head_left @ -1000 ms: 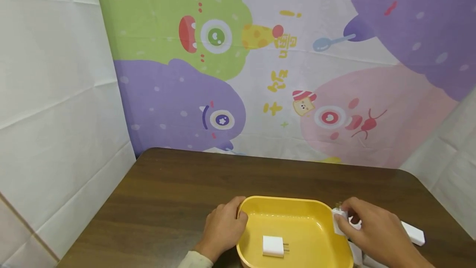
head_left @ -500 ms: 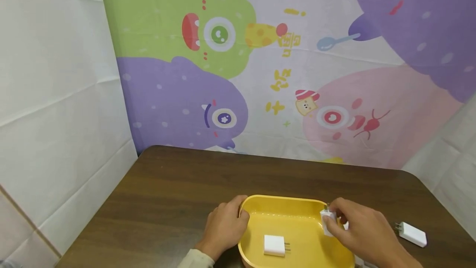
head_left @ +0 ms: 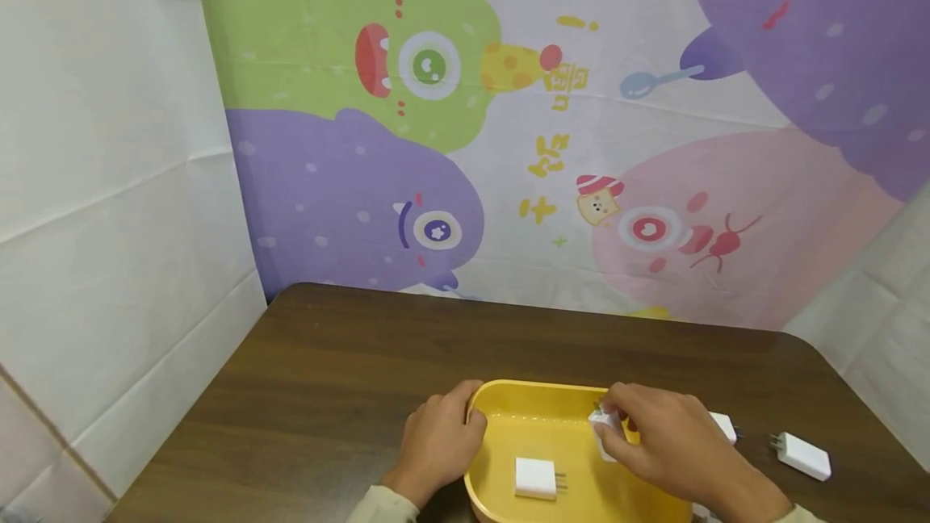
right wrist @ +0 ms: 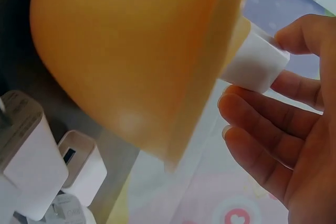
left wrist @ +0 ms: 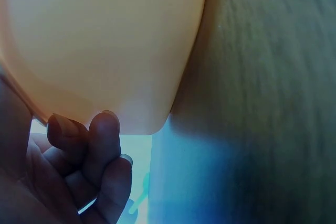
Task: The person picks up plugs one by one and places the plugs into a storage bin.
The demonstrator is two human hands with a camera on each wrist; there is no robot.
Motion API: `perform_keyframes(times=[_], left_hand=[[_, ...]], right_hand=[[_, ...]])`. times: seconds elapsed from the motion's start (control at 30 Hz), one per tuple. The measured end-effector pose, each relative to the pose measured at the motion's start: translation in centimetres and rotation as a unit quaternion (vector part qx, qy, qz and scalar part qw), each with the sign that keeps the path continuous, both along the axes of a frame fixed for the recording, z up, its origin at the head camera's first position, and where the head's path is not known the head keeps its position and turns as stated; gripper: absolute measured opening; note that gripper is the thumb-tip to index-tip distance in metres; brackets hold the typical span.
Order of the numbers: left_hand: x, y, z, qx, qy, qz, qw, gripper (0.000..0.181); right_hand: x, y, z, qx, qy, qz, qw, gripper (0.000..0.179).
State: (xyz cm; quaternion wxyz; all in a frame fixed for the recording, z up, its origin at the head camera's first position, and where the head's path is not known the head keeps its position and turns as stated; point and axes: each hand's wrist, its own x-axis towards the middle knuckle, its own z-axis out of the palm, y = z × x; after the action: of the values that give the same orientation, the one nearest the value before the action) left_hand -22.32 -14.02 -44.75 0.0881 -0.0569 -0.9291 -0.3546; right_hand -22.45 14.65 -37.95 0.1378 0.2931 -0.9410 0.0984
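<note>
A yellow tray (head_left: 534, 395) with rounded corners stands on the dark wooden table. At its left rim my left hand (head_left: 441, 444) holds on, thumb on the inner side; in the left wrist view the fingers (left wrist: 105, 135) curl at the tray's outer wall (left wrist: 110, 56). Over the tray's right part, my right hand (head_left: 664, 438) pinches a white charger plug (head_left: 605, 433) with its prongs pointing away. The right wrist view shows this charger plug (right wrist: 257, 62) between thumb and fingers, partly behind the tray wall (right wrist: 142, 51). Inside the tray lies another white charger plug (head_left: 535, 479), prongs to the right.
Right of the tray, a white charger plug (head_left: 802, 456) lies on the table (head_left: 349, 370), with another (head_left: 723, 426) partly behind my right hand. Several white chargers (right wrist: 84, 166) sit beside the tray in the right wrist view. A cartoon cloth (head_left: 538, 248) hangs behind the table.
My right hand has moved left with the charger plug, from the tray's right rim to above its inside. Chargers on the right are uncovered. The left hand keeps its hold on the tray.
</note>
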Motion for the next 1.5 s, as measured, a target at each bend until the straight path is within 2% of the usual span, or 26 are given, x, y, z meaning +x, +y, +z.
perform_keyframes(times=[0.3, 0.47, 0.7, 0.9, 1.17, 1.33, 1.5], left_hand=[[0.2, 0.0, 0.1, 0.005, -0.004, -0.008, 0.9999, 0.038], [0.1, 0.0, 0.1, 0.002, -0.005, -0.007, 1.0000, 0.039], [0.3, -0.2, -0.1, 0.009, -0.012, 0.000, 0.9999, 0.039], [0.5, 0.0, -0.2, 0.011, -0.022, -0.005, 0.9997, 0.040], [0.3, 0.0, -0.2, -0.001, -0.001, 0.002, 1.0000, 0.040], [0.2, 0.0, 0.0, 0.001, 0.001, 0.002, 1.0000, 0.039], [0.1, 0.0, 0.1, -0.002, 0.006, 0.003, 1.0000, 0.039]], right_hand=[[-0.2, -0.6, -0.3, 0.002, -0.024, 0.009, 0.9997, 0.017], [-0.2, -1.1, -0.3, 0.004, -0.016, 0.021, 0.9996, 0.017], [-1.0, -1.7, -0.7, -0.004, 0.041, 0.072, 0.9965, 0.015], [-1.0, -2.0, -0.8, -0.002, 0.026, 0.075, 0.9968, 0.015], [-1.5, -2.6, -1.0, -0.010, 0.050, 0.099, 0.9938, 0.018], [-1.8, -3.0, -1.0, 0.000, 0.044, 0.111, 0.9928, 0.016], [-2.0, -3.3, -0.7, 0.011, 0.065, 0.130, 0.9893, 0.017]])
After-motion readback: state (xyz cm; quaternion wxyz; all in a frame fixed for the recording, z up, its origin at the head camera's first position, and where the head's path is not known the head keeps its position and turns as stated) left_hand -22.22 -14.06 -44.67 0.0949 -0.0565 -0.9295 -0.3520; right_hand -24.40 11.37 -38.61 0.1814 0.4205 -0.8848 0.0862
